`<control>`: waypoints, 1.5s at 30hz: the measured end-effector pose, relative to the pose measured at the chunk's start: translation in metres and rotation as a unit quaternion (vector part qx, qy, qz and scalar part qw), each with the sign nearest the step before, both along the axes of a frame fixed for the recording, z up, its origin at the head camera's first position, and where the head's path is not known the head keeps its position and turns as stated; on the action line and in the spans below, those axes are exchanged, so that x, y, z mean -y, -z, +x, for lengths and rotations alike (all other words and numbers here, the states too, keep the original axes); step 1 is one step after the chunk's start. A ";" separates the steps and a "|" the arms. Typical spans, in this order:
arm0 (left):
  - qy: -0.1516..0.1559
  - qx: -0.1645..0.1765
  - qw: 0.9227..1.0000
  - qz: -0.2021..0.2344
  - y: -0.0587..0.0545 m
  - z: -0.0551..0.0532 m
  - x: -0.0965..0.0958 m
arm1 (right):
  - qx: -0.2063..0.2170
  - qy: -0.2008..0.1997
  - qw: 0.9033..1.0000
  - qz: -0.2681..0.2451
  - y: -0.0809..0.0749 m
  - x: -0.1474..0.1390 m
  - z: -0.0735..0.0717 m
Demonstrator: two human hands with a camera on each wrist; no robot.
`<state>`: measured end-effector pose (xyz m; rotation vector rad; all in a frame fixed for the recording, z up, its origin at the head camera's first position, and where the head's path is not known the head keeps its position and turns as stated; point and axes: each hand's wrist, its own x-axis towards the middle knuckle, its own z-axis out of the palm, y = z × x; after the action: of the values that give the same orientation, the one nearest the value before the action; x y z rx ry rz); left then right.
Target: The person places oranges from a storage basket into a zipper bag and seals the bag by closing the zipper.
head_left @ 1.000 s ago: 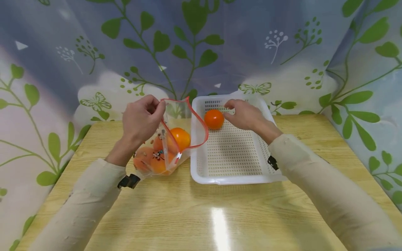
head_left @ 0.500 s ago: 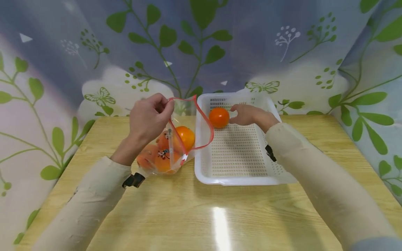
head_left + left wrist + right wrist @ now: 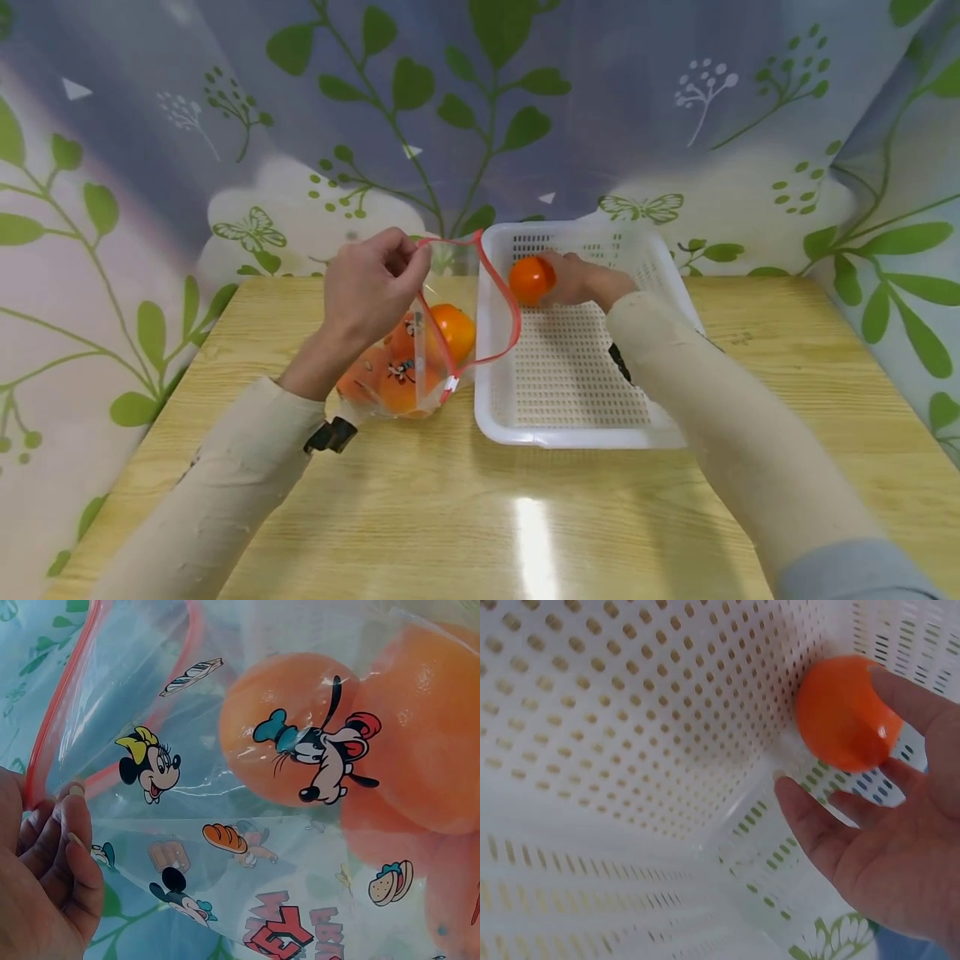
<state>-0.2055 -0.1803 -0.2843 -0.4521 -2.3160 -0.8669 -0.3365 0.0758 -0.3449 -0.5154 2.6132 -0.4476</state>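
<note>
My left hand (image 3: 375, 279) pinches the red zip rim of a clear plastic bag (image 3: 180, 847) printed with cartoon figures, which hangs with its mouth spread. Several orange persimmons (image 3: 452, 332) lie inside the bag, seen through its film in the left wrist view. In the white basket, a smooth, glossy persimmon (image 3: 532, 280) is by the far left corner. Around its right side curl the fingers and thumb of my right hand (image 3: 900, 825); the thumb lies against the fruit in the right wrist view, while some fingers stand apart from it.
The white perforated basket (image 3: 585, 437) stands on a wooden table (image 3: 420, 500), just right of the bag, whose red rim overlaps the basket's left edge. Behind the table hangs a leaf-patterned curtain (image 3: 570, 108). Dark straps (image 3: 330, 435) show at the wrists.
My right hand has come round the persimmon in the basket, its fingers curling from spread to gripping. The left hand keeps its pinch on the bag. The whole view has shifted slightly.
</note>
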 end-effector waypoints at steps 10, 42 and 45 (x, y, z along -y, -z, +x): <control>0.011 -0.002 1.000 -0.001 0.000 0.003 -0.001 | -0.057 0.068 0.995 -0.041 0.013 0.017 -0.004; 0.006 -0.008 1.000 -0.013 0.002 0.004 0.001 | -0.058 0.065 0.995 -0.040 0.014 0.015 -0.004; 0.005 -0.005 1.000 -0.014 0.002 0.005 0.002 | -0.049 0.057 0.995 -0.059 0.010 0.012 -0.002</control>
<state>-0.2005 -0.1826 -0.2861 -0.4798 -2.3213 -0.8350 -0.3388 0.0643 -0.3547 -0.4383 2.7312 -0.6329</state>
